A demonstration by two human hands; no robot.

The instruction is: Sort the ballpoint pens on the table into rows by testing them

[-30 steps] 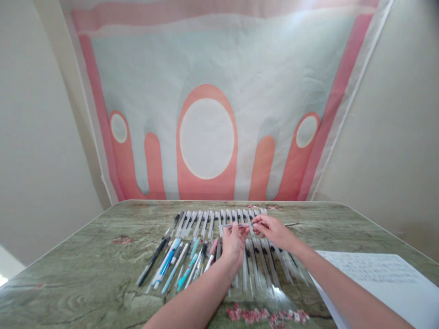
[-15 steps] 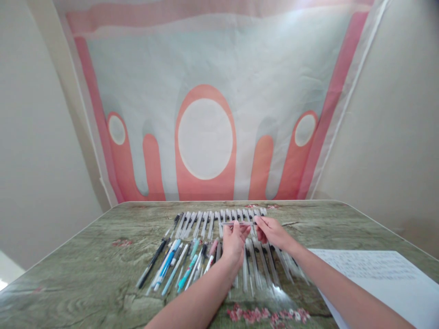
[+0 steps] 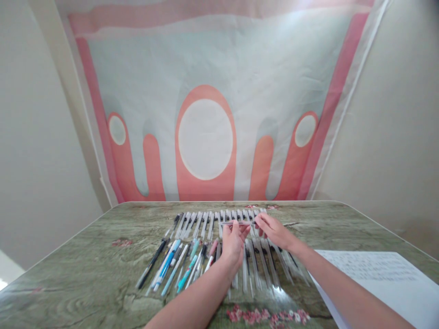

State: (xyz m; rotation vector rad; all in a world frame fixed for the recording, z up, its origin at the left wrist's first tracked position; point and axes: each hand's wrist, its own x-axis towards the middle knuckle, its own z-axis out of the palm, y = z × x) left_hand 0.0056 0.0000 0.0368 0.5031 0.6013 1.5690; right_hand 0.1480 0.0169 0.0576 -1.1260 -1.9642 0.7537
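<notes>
My left hand (image 3: 233,244) pinches a slim clear pen (image 3: 236,223) between thumb and fingers, holding it level above the rows on the table. At the pen's right, darker end, my right hand (image 3: 272,230) has its fingertips closed; whether a small part sits in them is too fine to see. Behind the hands lies a row of clear pen caps or barrels (image 3: 197,224), some with black parts. Clear pen tubes (image 3: 269,262) lie in a nearer row, partly hidden by my left hand and forearm.
Assorted pens, among them a blue and white pen (image 3: 166,267) and a teal pen (image 3: 187,274), lie left of my left forearm. A handwritten paper sheet (image 3: 387,288) is at the right, partly under my right forearm. The wood-patterned table (image 3: 85,265) ends at a patterned backdrop (image 3: 130,68).
My right hand has shifted very slightly up and its fingers have turned a little at the pen's end. My left hand and the pen stay nearly still.
</notes>
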